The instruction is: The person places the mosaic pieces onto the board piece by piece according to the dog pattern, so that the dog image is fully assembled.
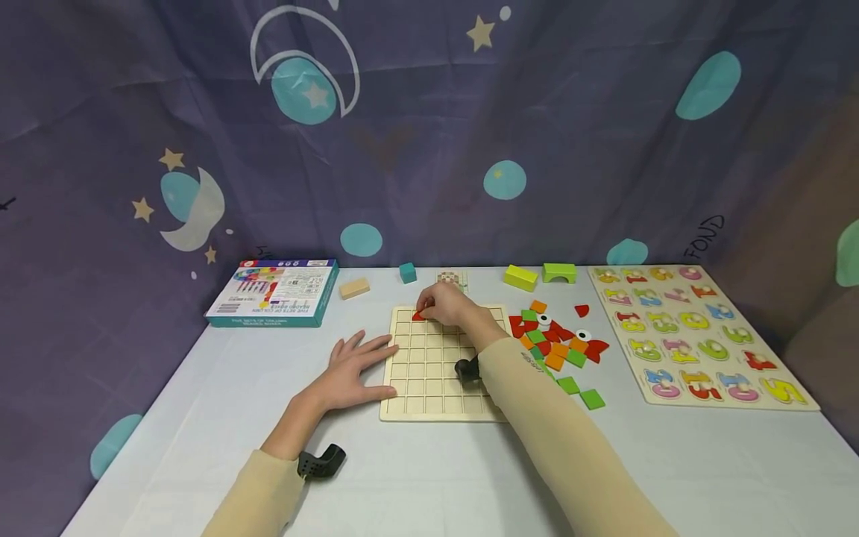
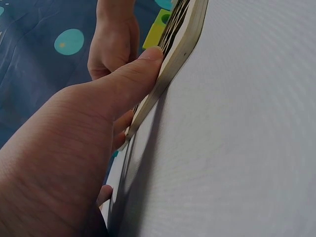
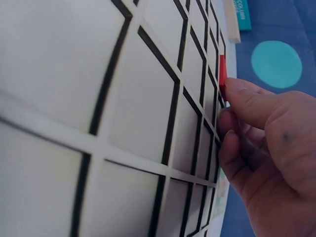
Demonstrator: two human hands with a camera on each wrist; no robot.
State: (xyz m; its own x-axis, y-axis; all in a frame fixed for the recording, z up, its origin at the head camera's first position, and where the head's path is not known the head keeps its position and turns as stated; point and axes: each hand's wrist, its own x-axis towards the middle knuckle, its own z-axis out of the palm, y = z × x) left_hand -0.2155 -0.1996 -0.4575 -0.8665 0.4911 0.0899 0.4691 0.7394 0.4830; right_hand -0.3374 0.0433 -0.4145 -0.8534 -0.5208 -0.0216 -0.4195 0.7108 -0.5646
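A pale wooden grid board [image 1: 416,371] with square recesses lies flat on the table. Near its far edge my right hand [image 1: 446,303] pinches a small red piece [image 1: 417,316] between thumb and fingers; the right wrist view shows the red piece [image 3: 222,70] edge-on at the grid. My left hand [image 1: 353,371] lies spread at the board's left side, its fingertips touching the edge. In the left wrist view the thumb [image 2: 140,64] rests against the board's rim. Part of the board's right side is hidden under my right forearm.
Right of the board lie loose green tiles [image 1: 593,399], orange tiles [image 1: 555,362] and red pieces [image 1: 596,350]. A number puzzle board [image 1: 694,321] is farther right. Behind stand a yellow block [image 1: 520,277], a green arch [image 1: 559,273], a teal cube [image 1: 408,273], a wooden block [image 1: 354,289] and a box [image 1: 275,294].
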